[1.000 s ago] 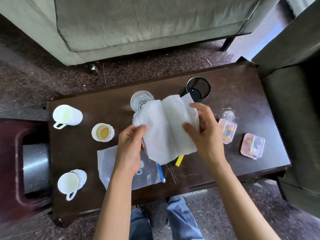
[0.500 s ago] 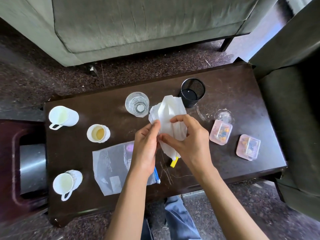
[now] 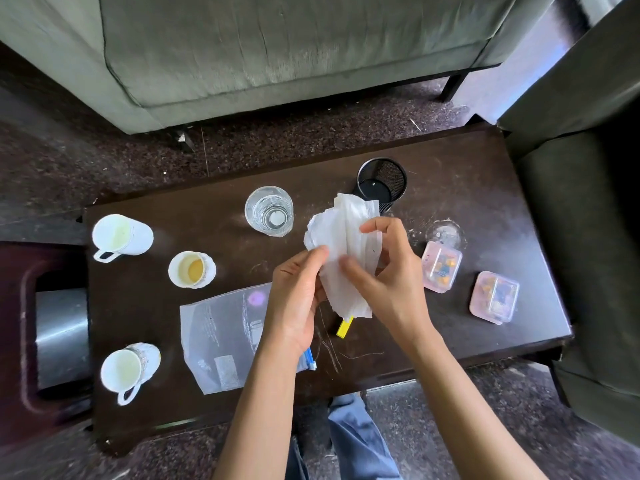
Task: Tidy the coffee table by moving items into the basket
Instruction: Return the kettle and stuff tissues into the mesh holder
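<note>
Above the dark coffee table, both hands hold a white paper towel, now bunched into a narrow folded strip. My left hand pinches its left edge. My right hand curls its fingers round the right side. On the table lie a clear zip bag, a yellow marker partly under the towel, a glass of water, a black mesh cup, two pink plastic boxes, two white mugs and a small cup. No basket is in view.
A dark red stool or bin with a metal can inside stands left of the table. A grey-green sofa runs along the far side and an armchair crowds the right end. My knee in jeans is under the near edge.
The paper towel was spread open between my hands a second ago; it is now folded and gathered into a narrow bunch, with my hands drawn close together.
</note>
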`<action>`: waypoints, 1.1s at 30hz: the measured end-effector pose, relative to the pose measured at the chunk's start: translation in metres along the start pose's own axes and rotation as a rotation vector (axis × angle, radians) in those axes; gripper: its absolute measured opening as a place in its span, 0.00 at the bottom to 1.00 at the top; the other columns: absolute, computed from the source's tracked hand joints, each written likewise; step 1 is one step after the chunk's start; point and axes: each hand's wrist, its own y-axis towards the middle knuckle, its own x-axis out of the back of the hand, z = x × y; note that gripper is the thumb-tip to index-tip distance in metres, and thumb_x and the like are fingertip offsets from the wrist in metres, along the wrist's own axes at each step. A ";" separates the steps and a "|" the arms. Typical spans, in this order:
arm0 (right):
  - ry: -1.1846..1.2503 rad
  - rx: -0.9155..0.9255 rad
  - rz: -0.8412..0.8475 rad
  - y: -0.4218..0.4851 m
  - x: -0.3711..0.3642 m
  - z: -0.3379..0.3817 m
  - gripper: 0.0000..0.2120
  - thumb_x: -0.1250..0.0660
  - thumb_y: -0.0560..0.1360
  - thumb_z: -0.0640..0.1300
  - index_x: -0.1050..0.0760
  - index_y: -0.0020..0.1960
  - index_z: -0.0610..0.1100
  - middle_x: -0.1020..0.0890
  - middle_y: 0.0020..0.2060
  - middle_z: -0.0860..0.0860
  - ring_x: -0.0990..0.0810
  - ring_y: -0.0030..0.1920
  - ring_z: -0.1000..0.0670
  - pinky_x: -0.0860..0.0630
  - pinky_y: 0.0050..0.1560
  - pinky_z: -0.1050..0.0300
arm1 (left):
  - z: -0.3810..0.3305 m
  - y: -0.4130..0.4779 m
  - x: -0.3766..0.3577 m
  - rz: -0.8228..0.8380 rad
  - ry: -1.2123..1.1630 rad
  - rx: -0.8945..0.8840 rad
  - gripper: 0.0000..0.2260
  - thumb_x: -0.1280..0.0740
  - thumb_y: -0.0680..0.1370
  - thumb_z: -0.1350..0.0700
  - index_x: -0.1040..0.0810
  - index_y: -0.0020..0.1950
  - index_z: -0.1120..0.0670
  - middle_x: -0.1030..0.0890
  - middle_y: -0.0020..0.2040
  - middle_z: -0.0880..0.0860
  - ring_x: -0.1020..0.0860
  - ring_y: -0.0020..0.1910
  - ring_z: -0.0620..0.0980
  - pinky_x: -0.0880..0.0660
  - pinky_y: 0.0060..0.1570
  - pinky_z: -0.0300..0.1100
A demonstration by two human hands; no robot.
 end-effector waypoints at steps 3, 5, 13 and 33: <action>0.167 -0.103 0.000 0.007 0.004 -0.011 0.16 0.35 0.71 0.37 0.33 0.54 0.51 0.20 0.38 0.45 0.24 0.33 0.42 0.26 0.30 0.47 | 0.000 0.004 0.004 -0.076 0.005 0.011 0.11 0.36 0.79 0.53 0.16 0.41 0.46 0.15 0.45 0.48 0.18 0.50 0.49 0.21 0.51 0.50; 0.345 -0.205 -0.013 0.012 0.011 -0.017 0.17 0.36 0.69 0.37 0.33 0.55 0.50 0.18 0.39 0.44 0.23 0.35 0.46 0.29 0.33 0.53 | -0.002 0.007 0.010 -0.121 -0.026 0.019 0.11 0.36 0.79 0.52 0.16 0.40 0.46 0.14 0.44 0.47 0.17 0.47 0.47 0.19 0.45 0.46; 0.444 -0.226 0.020 0.025 0.033 -0.024 0.17 0.38 0.76 0.27 0.34 0.55 0.48 0.18 0.33 0.50 0.24 0.32 0.52 0.30 0.31 0.61 | -0.004 0.017 0.023 -0.157 -0.008 0.018 0.09 0.36 0.79 0.52 0.19 0.42 0.48 0.16 0.43 0.45 0.18 0.49 0.48 0.22 0.44 0.41; -0.129 -0.028 -0.002 0.020 0.000 -0.005 0.16 0.22 0.65 0.53 0.17 0.49 0.47 0.19 0.44 0.56 0.23 0.41 0.63 0.27 0.42 0.69 | -0.001 0.023 -0.015 -0.056 -0.021 0.029 0.09 0.37 0.80 0.53 0.17 0.46 0.52 0.15 0.39 0.50 0.17 0.38 0.44 0.21 0.35 0.38</action>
